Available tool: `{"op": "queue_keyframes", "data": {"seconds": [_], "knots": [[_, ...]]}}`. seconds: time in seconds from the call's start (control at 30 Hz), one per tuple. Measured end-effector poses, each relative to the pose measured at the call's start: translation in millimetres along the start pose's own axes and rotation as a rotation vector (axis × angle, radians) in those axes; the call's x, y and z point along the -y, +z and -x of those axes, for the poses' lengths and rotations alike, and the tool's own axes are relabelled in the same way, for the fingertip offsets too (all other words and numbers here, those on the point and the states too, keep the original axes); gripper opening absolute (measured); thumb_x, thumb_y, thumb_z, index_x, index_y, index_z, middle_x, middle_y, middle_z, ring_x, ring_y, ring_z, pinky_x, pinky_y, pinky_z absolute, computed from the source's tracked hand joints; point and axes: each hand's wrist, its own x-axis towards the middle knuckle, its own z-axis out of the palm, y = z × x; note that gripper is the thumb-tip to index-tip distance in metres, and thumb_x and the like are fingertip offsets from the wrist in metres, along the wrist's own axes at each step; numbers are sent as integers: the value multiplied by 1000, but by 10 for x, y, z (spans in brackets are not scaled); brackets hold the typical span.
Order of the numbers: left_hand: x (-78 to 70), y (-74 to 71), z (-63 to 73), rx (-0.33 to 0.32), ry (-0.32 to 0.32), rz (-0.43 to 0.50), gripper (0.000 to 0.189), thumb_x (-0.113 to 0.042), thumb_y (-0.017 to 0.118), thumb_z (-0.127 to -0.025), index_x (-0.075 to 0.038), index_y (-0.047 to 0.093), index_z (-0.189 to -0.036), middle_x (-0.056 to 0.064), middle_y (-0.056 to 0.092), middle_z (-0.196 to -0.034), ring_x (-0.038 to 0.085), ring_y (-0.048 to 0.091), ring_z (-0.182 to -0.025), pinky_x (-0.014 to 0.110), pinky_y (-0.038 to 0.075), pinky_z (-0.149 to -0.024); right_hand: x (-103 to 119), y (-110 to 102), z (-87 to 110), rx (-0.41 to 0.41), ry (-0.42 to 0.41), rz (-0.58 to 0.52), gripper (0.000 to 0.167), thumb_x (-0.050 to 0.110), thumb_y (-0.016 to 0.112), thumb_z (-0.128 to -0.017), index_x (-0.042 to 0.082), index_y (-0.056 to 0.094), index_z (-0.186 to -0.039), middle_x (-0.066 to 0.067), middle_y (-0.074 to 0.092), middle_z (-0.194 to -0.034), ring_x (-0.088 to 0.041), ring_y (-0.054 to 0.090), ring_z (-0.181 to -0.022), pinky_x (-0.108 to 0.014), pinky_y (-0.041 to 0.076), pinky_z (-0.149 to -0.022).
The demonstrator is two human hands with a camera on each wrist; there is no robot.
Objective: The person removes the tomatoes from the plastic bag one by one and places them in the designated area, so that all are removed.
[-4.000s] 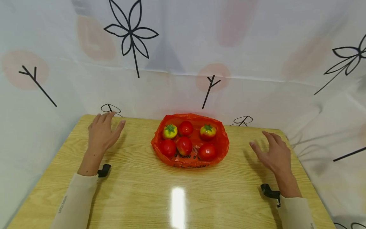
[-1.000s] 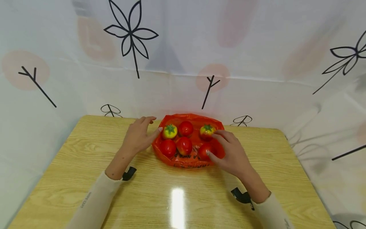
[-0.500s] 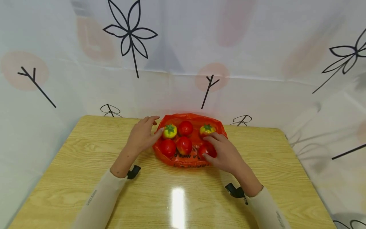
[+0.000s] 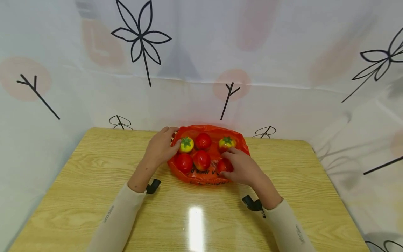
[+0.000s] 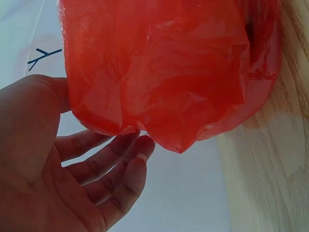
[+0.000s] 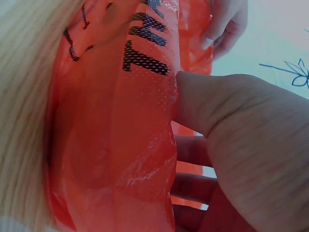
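An orange-red plastic bag (image 4: 204, 180), its mouth spread wide, holds several toy tomatoes on the table. My right hand (image 4: 245, 168) reaches over the bag's right rim. Its thumb and fingers curl round a red tomato (image 4: 224, 166) at the near right, close below a yellow-red tomato (image 4: 227, 142) with a green top. At the left rim is my left hand (image 4: 160, 146), fingers loosely bent and thumb beside a yellow tomato (image 4: 187, 145) with a green top. In the left wrist view, the bag wall (image 5: 159, 72) covers the left thumb's tip.
Other red tomatoes (image 4: 202, 160) lie in the bag's left and middle. A wood-grain table (image 4: 170, 217) lies under it, and a white cloth (image 4: 195, 56) with printed flowers hangs right behind.
Both hands have come in from the table's sides to the bag. Over the last second, the left has edged right to the rim, and the right has moved left round the red tomato.
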Motion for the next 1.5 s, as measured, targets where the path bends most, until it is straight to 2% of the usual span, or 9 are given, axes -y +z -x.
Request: {"op": "queue_keyframes", "data": {"seconds": [0.1,0.33,0.63,0.8,1.1,1.5], "knots": [[-7,7,-7,-8,9,5,45,-25,65,-100,-3,63,-140,15,67,-121,30,66,-99,45,61,-85,10,-1,-19,21,1,0,54,30,89,-85,4,71,-129,-18,65,-136,-39,62,-125,-56,52,-106],[2,25,-19,-22,25,21,40,-21,64,-100,-1,65,-135,15,68,-118,28,64,-91,42,60,-79,23,9,-37,33,-21,12,51,29,91,-83,6,72,-124,-14,68,-127,-34,65,-113,-53,55,-102],[6,66,7,-91,32,36,34,-16,66,-99,0,69,-128,15,69,-114,27,63,-86,40,58,-74,18,6,-25,-21,-19,-15,57,31,89,-84,5,70,-131,-17,65,-139,-38,62,-125,-57,54,-104],[-14,98,2,-115,26,76,28,-15,67,-99,0,71,-122,14,69,-109,27,62,-86,39,59,-74,6,-41,11,-82,-23,-40,55,32,88,-84,9,70,-131,-14,65,-135,-36,63,-122,-56,56,-100],[-9,93,-9,-131,14,78,27,-16,66,-99,0,72,-120,13,69,-106,26,62,-84,38,59,-73,-17,-141,73,-210,-68,-132,56,27,86,-84,9,68,-134,-9,65,-131,-32,66,-114,-54,59,-95],[18,86,-28,-128,10,76,28,-18,65,-100,0,73,-119,13,70,-105,26,63,-84,38,59,-73,-153,-271,132,-370,-66,-223,53,16,83,-85,9,66,-136,-8,62,-136,-33,64,-118,-54,62,-88]]}}
